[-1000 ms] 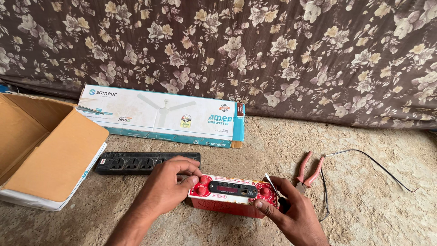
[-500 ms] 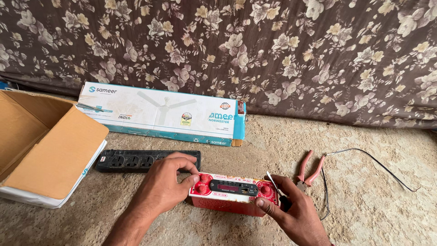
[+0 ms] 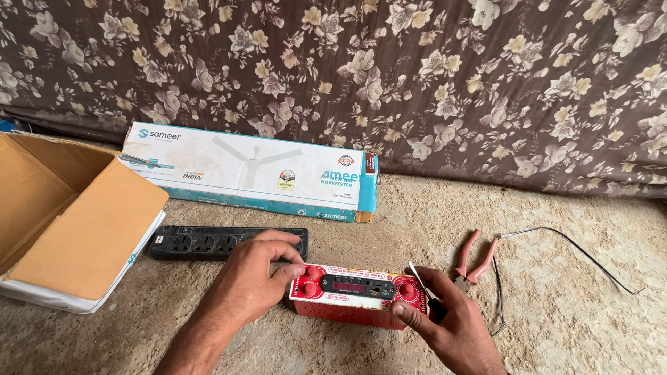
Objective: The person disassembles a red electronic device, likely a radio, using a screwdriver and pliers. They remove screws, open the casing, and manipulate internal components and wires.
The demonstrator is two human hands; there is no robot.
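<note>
Closest to me, the person is crouched over a small red box [image 3: 354,297] with a black display panel and red knobs on its face, sitting on the sandy floor [image 3: 556,326] near the front edge. The left hand [image 3: 253,274] is curled against the box's left end, thumb and fingers pinching around the knob there. The right hand [image 3: 451,323] steadies the right end with its thumb while its fingers are wrapped around a small screwdriver [image 3: 425,292], metal tip poking up.

My guess is the box is light, with a thin, stiff shell that would slide easily on this grit. I'd hold it by the two short ends, not by the knobs or the panel, which look like the delicate bits.

Just right of it lie red-handled pliers [image 3: 474,260], with a thin black wire [image 3: 577,250] trailing off toward the right edge. Behind the left hand is a black power strip [image 3: 208,242]. An open cardboard box [image 3: 62,222] sits off to the left, then a long white and teal carton [image 3: 250,173] lies along a flowered cloth [image 3: 417,69].
</note>
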